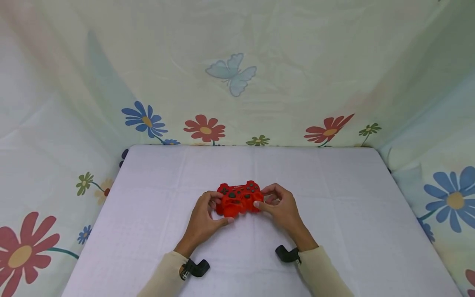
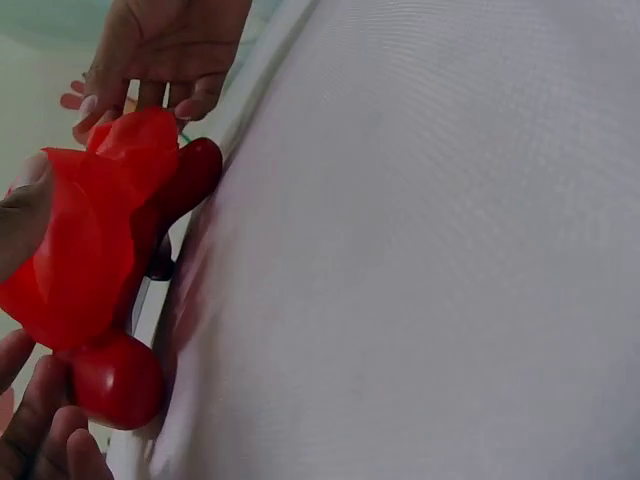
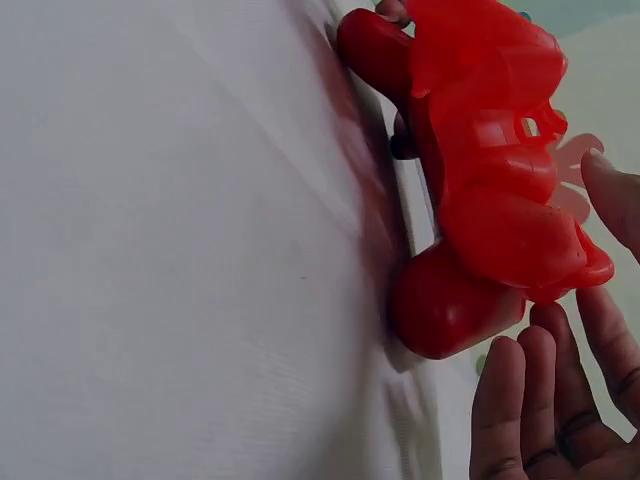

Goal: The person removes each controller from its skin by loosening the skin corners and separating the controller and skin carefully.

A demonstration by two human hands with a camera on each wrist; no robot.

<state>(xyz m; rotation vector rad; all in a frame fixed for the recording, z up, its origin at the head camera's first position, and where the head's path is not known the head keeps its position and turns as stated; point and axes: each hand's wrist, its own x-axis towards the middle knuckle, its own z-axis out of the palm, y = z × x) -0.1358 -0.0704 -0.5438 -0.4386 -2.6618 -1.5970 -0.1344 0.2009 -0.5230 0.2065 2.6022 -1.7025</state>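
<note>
A red game controller (image 1: 243,189) with dark buttons lies on the white table in the head view. A thin, soft-looking red silicone cover (image 1: 233,209) sits loosely over its near side. My left hand (image 1: 203,218) holds the cover at the left, thumb at its near edge and fingers by the left handle. At the right side, my right hand (image 1: 283,208) has its thumb on the cover and its fingers behind the edge. Rounded controller handles (image 2: 118,380) poke out beneath the cover (image 2: 85,250) in the left wrist view. The right wrist view shows the cover (image 3: 505,230) bunched and uneven.
A white cloth covers the table (image 1: 334,177). Flower-printed curtains (image 1: 237,37) hang behind it and at both sides. Each wrist carries a black camera mount (image 1: 198,268).
</note>
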